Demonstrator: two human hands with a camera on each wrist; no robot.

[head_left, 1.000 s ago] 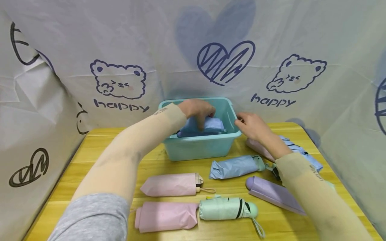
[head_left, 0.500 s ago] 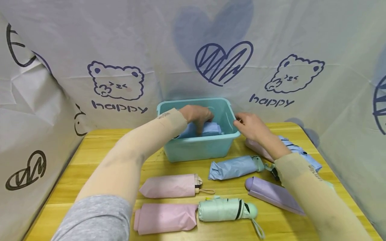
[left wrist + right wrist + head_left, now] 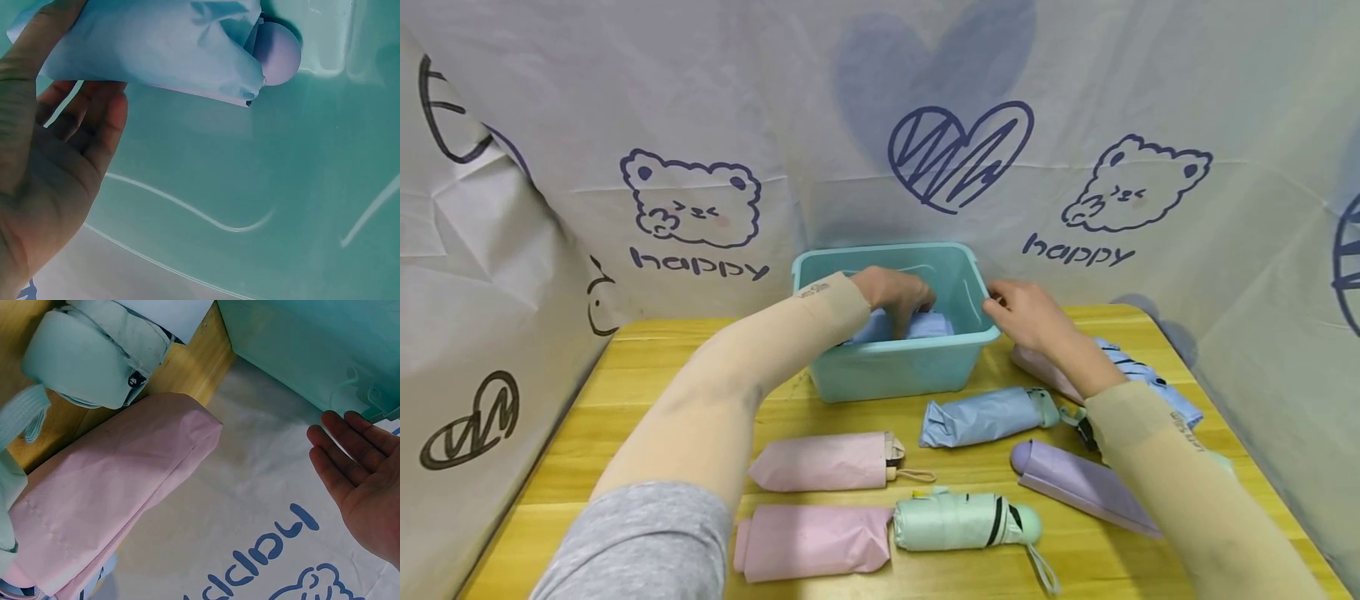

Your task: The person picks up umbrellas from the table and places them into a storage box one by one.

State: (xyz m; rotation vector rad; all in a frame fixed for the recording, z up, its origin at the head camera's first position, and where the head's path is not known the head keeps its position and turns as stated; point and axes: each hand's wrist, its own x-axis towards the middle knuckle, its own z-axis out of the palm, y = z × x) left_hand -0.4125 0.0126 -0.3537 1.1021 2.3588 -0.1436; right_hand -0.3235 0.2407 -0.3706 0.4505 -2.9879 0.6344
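My left hand point(image 3: 891, 292) reaches down into a turquoise plastic bin point(image 3: 891, 372) at the back of the table. It grips a light blue folded umbrella point(image 3: 169, 47), thumb on one side and fingers on the other in the left wrist view. A lavender ball-shaped end point(image 3: 281, 53) shows beside the umbrella's tip. Part of the umbrella is hidden behind the bin's front wall in the head view. At the bin's right rim, my right hand point(image 3: 1026, 312) rests with fairly straight fingers point(image 3: 353, 440) against the outside.
Several folded umbrellas lie on the wooden table point(image 3: 662, 367): two pink ones point(image 3: 820, 461) on the left, a mint one point(image 3: 951, 522), a blue one point(image 3: 981, 417) before the bin, and a purple one point(image 3: 1086, 483). More lie around my right forearm. White printed cloth point(image 3: 827, 183) hangs behind.
My left hand has shifted slightly lower in the bin, and the blue umbrella sits lower with it. The right hand stays at the rim.
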